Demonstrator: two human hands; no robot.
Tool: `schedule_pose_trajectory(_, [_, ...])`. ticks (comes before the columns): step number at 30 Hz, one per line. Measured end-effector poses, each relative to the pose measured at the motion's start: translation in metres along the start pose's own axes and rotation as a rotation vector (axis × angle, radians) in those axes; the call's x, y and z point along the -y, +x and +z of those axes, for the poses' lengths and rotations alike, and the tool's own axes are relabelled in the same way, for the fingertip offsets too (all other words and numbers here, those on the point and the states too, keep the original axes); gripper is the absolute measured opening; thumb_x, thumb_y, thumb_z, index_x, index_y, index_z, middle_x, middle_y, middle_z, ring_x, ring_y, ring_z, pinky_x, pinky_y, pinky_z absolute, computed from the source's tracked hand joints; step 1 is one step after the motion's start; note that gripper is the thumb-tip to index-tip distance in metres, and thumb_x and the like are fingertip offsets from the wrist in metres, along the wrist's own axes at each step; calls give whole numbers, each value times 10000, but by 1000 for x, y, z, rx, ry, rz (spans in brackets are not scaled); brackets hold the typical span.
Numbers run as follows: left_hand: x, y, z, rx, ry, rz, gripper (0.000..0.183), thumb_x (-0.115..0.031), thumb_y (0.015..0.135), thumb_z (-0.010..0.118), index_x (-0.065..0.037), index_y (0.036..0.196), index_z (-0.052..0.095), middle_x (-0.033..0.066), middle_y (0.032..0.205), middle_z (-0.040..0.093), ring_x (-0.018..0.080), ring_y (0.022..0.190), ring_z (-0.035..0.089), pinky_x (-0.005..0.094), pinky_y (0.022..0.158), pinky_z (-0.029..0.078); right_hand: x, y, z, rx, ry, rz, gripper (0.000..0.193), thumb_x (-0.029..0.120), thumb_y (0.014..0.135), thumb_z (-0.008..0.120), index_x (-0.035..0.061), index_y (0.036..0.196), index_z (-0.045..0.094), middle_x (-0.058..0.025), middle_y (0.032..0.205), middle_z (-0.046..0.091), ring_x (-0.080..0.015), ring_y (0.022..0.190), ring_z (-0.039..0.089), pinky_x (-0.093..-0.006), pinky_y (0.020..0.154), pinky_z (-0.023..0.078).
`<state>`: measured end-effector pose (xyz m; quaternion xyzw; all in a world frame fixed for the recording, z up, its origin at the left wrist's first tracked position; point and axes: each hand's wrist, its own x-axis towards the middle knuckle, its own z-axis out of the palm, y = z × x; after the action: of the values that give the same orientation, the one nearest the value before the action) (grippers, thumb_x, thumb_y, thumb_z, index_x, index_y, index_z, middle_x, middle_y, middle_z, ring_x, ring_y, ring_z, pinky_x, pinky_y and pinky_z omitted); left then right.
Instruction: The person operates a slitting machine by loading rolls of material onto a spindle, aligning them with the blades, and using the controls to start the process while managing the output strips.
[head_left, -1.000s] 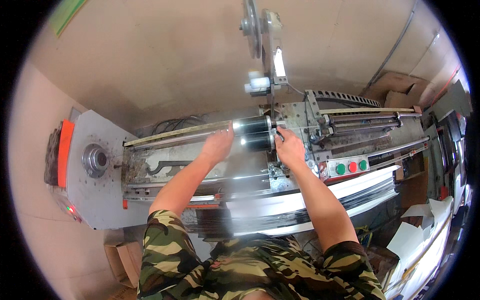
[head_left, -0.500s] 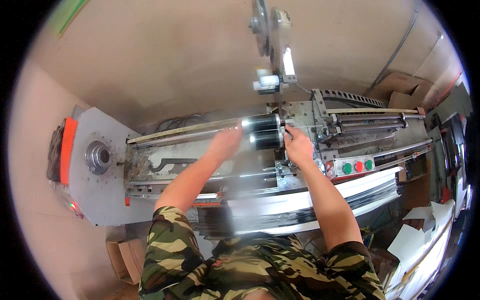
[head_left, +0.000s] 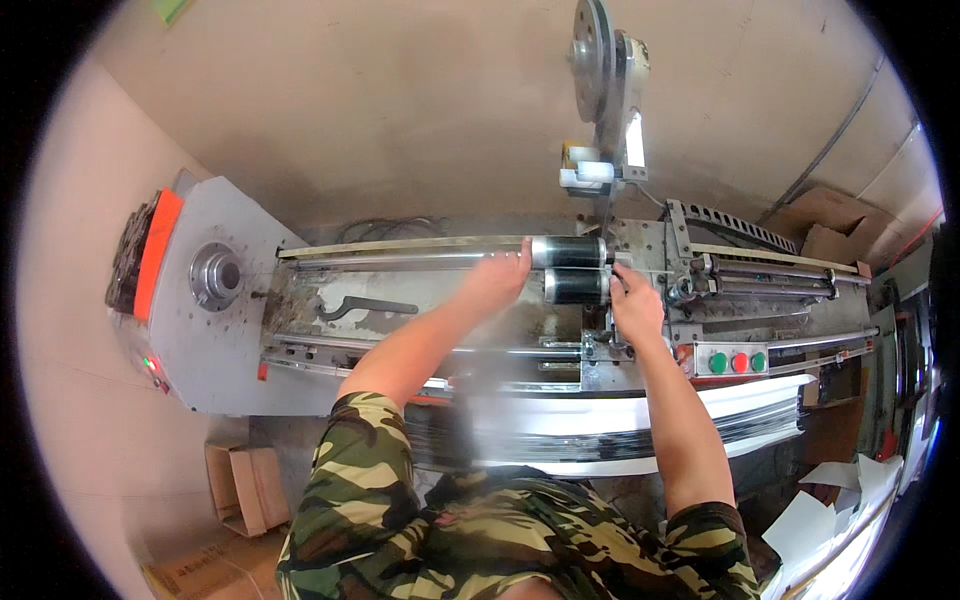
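Seen from the head camera, the left hand (head_left: 497, 277) has its grip closed around the left end of the upper black roller (head_left: 568, 252), which lies across the long grey machine (head_left: 440, 330) just above a second black roller (head_left: 577, 287). The right hand (head_left: 634, 305) rests against the right end of that lower roller; whether its fingers are clamped on it I cannot tell. A grey box with green, red and green buttons (head_left: 733, 361) sits to the right. A brown cardboard box (head_left: 240, 487) lies on the floor at lower left, and white sheets (head_left: 830, 500) lie at lower right.
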<state>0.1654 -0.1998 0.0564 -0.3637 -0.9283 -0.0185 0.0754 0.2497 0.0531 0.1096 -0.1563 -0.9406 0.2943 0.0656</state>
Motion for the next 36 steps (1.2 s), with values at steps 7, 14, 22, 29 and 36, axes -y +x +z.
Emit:
schedule_pose_trajectory(7, [2,2,13,-61,14,13,649,-115,860,550,151,1425,371,125,806,643,275,735,659,402,591,555,9,-3,-5,-4,-18,7,340,316,951,580,179,1246,680,-88,1264,661,-358,1121,633,-437,950,501])
schedule_pose_trajectory(14, [-1,2,3,-59,-12,12,635,-130,871,552,145,1417,381,117,795,635,262,688,641,389,562,544,4,-2,-5,1,-21,-17,336,305,952,580,171,1243,679,-103,1264,655,-370,1109,633,-447,942,503])
schedule_pose_trajectory(22, [5,2,26,-178,47,59,640,-161,875,556,159,1402,384,100,767,615,253,682,639,374,536,537,0,0,-2,8,-59,-55,344,311,957,563,181,1256,674,-113,1255,652,-374,1085,640,-467,922,508])
schedule_pose_trajectory(29, [1,4,24,-155,22,52,650,-154,875,551,157,1417,370,112,778,624,262,704,648,379,546,545,-6,1,-1,4,-58,-55,346,312,959,563,181,1259,673,-116,1259,650,-379,1097,635,-473,926,507])
schedule_pose_trajectory(36, [2,4,27,-139,44,37,655,-155,882,550,153,1429,361,109,779,627,260,720,655,377,542,540,-3,1,0,13,-71,-68,346,305,961,555,184,1265,669,-124,1237,649,-383,1087,633,-475,918,510])
